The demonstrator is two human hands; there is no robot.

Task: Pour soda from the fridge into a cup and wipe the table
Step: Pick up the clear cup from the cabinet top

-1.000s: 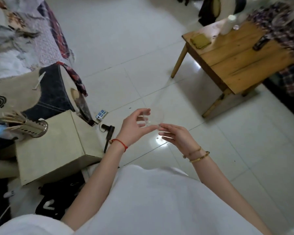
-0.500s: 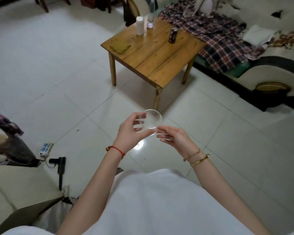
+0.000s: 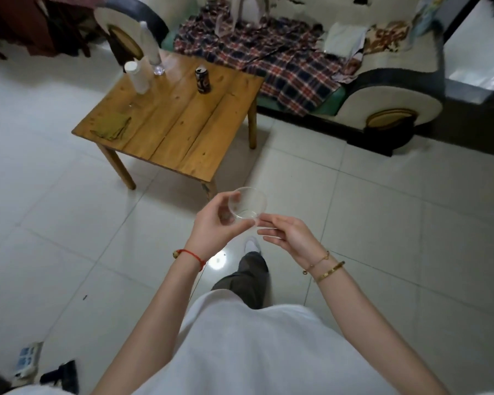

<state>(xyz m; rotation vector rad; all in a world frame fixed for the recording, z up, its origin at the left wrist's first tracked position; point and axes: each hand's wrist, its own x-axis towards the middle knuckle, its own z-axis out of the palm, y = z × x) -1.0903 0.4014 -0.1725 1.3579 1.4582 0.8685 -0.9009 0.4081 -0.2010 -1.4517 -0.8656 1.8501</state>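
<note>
My left hand (image 3: 215, 225) holds a clear plastic cup (image 3: 248, 205) in front of my chest, thumb and fingers curled around its side. My right hand (image 3: 290, 236) is just right of the cup with straight fingers, its fingertips touching the cup's base edge. A low wooden table (image 3: 183, 129) stands ahead on the tiled floor. On the table are a dark soda can (image 3: 202, 80) near the far edge and a folded olive cloth (image 3: 111, 129) at the near left corner.
A white bottle (image 3: 137, 78) and a clear bottle (image 3: 151, 52) stand at the table's far left. A sofa (image 3: 382, 89) with a plaid blanket (image 3: 271, 61) runs behind the table. A power strip (image 3: 26, 359) lies on the floor at lower left.
My view swung right, away from the bed and box, and the table and sofa are now ahead and closer. Both hands kept the cup in the same hold.
</note>
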